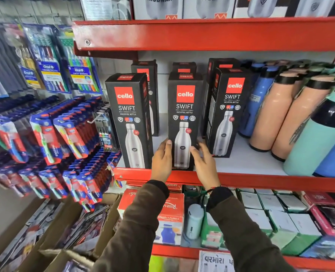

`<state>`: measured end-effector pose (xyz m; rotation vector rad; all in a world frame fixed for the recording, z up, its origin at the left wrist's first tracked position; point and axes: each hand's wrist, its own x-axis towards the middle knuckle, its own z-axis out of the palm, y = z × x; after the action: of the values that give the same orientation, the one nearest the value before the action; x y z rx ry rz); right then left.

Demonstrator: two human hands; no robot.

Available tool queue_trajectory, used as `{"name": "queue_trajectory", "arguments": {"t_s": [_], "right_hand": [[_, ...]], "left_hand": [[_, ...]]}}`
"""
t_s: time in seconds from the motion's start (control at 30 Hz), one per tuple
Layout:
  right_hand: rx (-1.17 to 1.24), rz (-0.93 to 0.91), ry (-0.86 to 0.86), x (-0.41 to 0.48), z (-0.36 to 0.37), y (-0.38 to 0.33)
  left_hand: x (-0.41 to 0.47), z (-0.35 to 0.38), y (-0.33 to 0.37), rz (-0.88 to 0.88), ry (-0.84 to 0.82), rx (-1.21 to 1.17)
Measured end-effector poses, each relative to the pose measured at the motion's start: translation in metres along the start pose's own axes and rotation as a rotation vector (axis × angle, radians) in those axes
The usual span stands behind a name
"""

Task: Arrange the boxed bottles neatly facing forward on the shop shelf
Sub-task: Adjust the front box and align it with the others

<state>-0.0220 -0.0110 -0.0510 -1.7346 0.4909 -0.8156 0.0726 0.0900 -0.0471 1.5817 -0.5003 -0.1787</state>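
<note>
Dark olive sleeves lead up from the bottom of the head view to my two hands, which bracket the middle black cardboard Cello Swift bottle box (184, 122) at the front lip of the white shelf with its red metal edge (260, 180). My left hand (161, 161) lies flat against the box's left side near its base, thumb up along the edge; my right hand (205, 162) is open, fingers spread, at the lower right corner. Whether those fingers touch the card I cannot tell, as they are blurred. Neither hand is clamped around the box.

To do this step well, I judge I should press evenly from both sides low down, square the printed face to the edge, and match the gap to its neighbours without tipping the tall carton.

Counting: three black boxes stand in the front row, one left of my left hand (128, 122), one between my hands, one right of my right hand (226, 114) and turned slightly. Behind them I see three more, partly hidden. Further right stand loose bottles: two peach (270, 114), at least two blue, one mint.
</note>
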Motion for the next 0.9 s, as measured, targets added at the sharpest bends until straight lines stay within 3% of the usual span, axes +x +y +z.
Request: {"name": "queue_trajectory", "arguments": {"t_s": [0.47,0.57,0.73,0.9], "right_hand": [[-0.008,-0.033,-0.023,-0.018,-0.009,-0.006],[-0.012,-0.016,-0.026,-0.018,-0.012,-0.005],[0.0,-0.044,0.101,-0.026,-0.026,0.0],[0.03,-0.077,0.218,-0.015,-0.063,0.004]], "left_hand": [[-0.026,-0.007,0.01,-0.023,-0.013,-0.034],[-0.031,0.0,0.011,-0.015,0.066,-0.046],[-0.056,0.024,0.006,0.194,0.436,-0.054],[-0.08,0.063,0.013,0.422,0.359,-0.095]]}}
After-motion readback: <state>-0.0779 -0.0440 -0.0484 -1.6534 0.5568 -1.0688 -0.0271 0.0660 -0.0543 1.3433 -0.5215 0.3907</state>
